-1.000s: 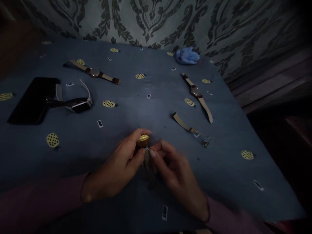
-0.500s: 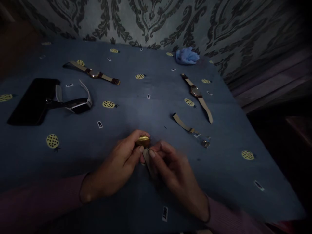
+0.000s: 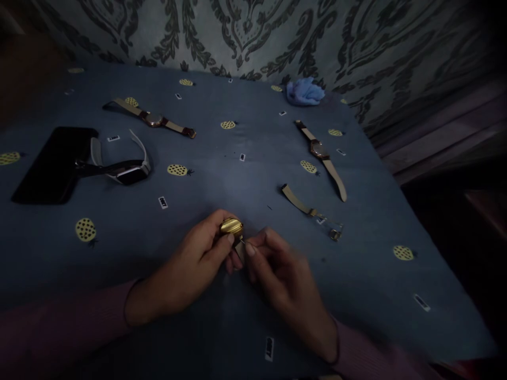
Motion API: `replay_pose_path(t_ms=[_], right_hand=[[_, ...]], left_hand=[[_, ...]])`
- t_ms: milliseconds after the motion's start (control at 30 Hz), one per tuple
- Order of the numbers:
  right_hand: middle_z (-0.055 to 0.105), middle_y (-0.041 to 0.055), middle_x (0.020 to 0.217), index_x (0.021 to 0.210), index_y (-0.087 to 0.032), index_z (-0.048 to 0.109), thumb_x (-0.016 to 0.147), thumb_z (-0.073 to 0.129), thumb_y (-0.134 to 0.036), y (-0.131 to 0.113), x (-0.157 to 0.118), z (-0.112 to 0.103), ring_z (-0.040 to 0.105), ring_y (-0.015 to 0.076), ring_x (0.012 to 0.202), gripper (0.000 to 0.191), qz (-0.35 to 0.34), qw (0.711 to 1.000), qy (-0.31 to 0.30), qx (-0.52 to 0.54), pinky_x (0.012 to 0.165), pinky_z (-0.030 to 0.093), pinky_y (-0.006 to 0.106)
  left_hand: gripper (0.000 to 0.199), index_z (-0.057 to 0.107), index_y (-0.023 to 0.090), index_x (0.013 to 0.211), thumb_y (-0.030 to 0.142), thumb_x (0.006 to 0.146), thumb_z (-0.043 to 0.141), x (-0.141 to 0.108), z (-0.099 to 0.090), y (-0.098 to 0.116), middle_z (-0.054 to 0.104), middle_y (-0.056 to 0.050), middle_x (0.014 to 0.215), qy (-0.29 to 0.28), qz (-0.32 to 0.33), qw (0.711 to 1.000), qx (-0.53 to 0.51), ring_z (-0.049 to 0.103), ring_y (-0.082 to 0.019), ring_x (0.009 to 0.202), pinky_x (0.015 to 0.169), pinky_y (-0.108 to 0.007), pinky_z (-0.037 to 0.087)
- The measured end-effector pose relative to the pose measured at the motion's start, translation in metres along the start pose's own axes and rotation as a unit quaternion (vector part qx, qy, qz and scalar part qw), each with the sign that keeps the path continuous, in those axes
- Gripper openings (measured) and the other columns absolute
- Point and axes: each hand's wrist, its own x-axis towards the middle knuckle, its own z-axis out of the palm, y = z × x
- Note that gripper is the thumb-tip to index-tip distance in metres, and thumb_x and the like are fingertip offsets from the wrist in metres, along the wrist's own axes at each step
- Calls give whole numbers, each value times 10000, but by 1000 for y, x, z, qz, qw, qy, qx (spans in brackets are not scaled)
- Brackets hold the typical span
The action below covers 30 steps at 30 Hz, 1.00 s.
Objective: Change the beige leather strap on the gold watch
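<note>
Between the thumb and fingers of my left hand [image 3: 190, 269] is a gold watch case [image 3: 232, 227], its shiny metal side facing up. A light strap piece [image 3: 240, 250] shows just below the case, partly covered by my fingers. Close against the case's lower right edge, my right hand [image 3: 283, 279] is closed in a pinch. A thin metal pin [image 3: 243, 241] shows at its fingertips, most of it hidden. To the right lies a loose beige strap [image 3: 296, 201] beside a small metal buckle [image 3: 335, 232].
Two watches with straps lie farther back, one left [image 3: 153, 120] and one right [image 3: 317, 149]. On the left are a black phone [image 3: 47, 169] and a white-banded smartwatch [image 3: 132, 175]. A crumpled blue cloth [image 3: 304, 92] sits near the patterned wall.
The gold case has tilted, so more of its shiny face shows. The strap below it shows less, and my right fingertips have shifted slightly.
</note>
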Motion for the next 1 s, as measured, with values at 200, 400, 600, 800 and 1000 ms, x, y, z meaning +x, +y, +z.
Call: replay_pose_path(t_ms=[200, 400, 600, 800, 1000], right_hand=[[520, -43, 610, 787, -202, 491, 985, 468, -310, 2, -2, 0, 456, 92, 513, 227, 4, 1000, 5, -9, 462, 354, 208], [525, -39, 612, 776, -201, 510, 985, 479, -319, -2, -1, -2, 468, 95, 539, 242, 11, 1000, -1, 13, 488, 376, 208], [476, -64, 622, 1056, -224, 569, 992, 467, -349, 1, -3, -8, 395, 90, 471, 173, 37, 997, 41, 49, 419, 332, 203], [472, -51, 694, 1297, -274, 532, 1005, 438, -338, 4, -2, -9, 434, 98, 532, 314, 22, 999, 38, 4, 466, 372, 209], [634, -9, 749, 934, -206, 567, 890, 645, -396, -1, 5, -10, 605, 138, 690, 209, 81, 995, -32, 51, 630, 490, 254]], left_hand=[[45, 485, 174, 931, 170, 910, 525, 1, 3, 2, 541, 27, 786, 5, -32, 998, -58, 576, -104, 704, 628, -234, 476], [94, 472, 180, 890, 145, 864, 555, 2, 3, 1, 537, 40, 752, 16, -50, 996, -71, 585, -103, 678, 606, -233, 474], [101, 461, 177, 898, 134, 858, 543, 5, 0, 0, 587, 37, 688, 6, -49, 993, -105, 601, -109, 642, 602, -236, 479], [112, 459, 175, 890, 127, 849, 552, 5, -2, 0, 591, 35, 708, 12, -55, 991, -118, 617, -102, 655, 614, -224, 490], [108, 453, 175, 868, 119, 856, 545, 6, -3, 3, 566, 48, 705, 10, -41, 992, -121, 596, -87, 634, 608, -217, 484]])
